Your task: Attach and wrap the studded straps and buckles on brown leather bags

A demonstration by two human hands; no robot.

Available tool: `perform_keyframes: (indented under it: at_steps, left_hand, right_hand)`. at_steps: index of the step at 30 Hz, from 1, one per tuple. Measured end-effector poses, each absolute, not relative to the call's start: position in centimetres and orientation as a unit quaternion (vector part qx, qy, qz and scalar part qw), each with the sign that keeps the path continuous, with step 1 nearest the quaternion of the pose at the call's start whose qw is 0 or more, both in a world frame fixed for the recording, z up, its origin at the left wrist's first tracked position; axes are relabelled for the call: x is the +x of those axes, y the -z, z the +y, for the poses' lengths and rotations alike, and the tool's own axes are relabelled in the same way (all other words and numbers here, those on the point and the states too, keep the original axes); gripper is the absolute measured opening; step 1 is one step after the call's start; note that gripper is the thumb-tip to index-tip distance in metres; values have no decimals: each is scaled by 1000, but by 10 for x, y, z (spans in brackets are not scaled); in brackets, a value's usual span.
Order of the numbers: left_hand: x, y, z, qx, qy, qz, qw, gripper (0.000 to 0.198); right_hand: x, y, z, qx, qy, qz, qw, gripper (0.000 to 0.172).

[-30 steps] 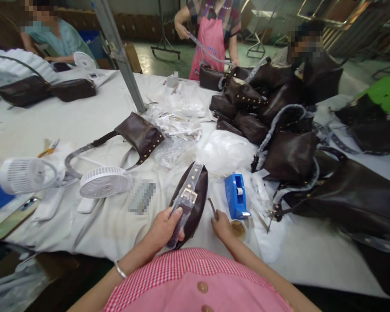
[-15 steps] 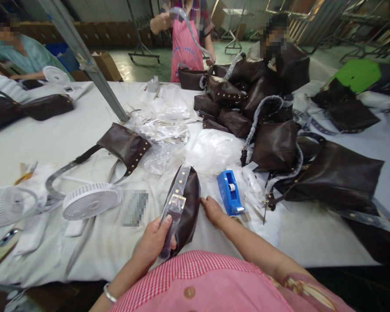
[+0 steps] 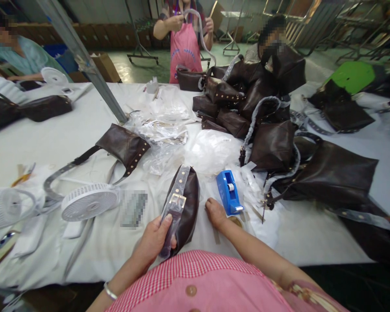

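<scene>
A dark brown leather handbag (image 3: 189, 206) stands on the cloth in front of me, with a gold buckle and a studded strap wrapped in clear plastic. My left hand (image 3: 157, 236) is closed around its lower end, the thumb pressing the strap below the buckle. To the right of the bag and apart from it, my right hand (image 3: 215, 213) rests low over the cloth with its fingers curled in. Whatever those fingers may hold is hidden. Just beyond that hand sits a blue tape dispenser (image 3: 228, 193) with a roll of clear tape.
Brown bags (image 3: 269, 147) are heaped at the right. Another studded bag (image 3: 123, 147) lies left, near white fans (image 3: 90, 202). Crumpled plastic (image 3: 211, 147) covers the middle, and a metal post (image 3: 84, 65) rises at the left. Across the table a co-worker in a pink apron (image 3: 186, 50) holds a strap.
My right hand has drawn away from the bag's side towards the right, and its fingers have curled in. The left hand keeps its hold. The co-worker opposite has raised the other hand.
</scene>
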State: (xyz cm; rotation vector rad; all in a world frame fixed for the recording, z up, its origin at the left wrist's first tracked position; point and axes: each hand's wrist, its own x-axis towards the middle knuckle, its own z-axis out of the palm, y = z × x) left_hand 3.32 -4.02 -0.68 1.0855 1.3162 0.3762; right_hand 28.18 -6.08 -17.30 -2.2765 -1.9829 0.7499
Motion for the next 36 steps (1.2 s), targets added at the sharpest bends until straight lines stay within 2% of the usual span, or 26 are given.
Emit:
perform_keyframes:
  at_steps: [3,9,12,17,24,36]
  left_hand:
    - [32,7,-40,474,-170,574,646,45]
    - [31,9,-41,476,-176,569,647,46]
    - [32,10,-42,478,-170,568,648,46]
    - [32,8,-44,473,-167,578,643,45]
    - [30,8,-44,472,-167,578,645,45]
    - [28,13,-42,470,-180,571,649,45]
  right_hand:
    - [295,163,-57,-749,-232,-620,25,20]
    - [318,147,-58,-750,-228,-621,12,24]
    - [313,147,-64,-727,-233,-646,-11,28]
    - [297,153,-75,-692,-239,-678,-67,21]
    - [296,157,-79,-682,-234,-684,-110,24]
    - [297,157,-80,-687,-245,-677,-99,20]
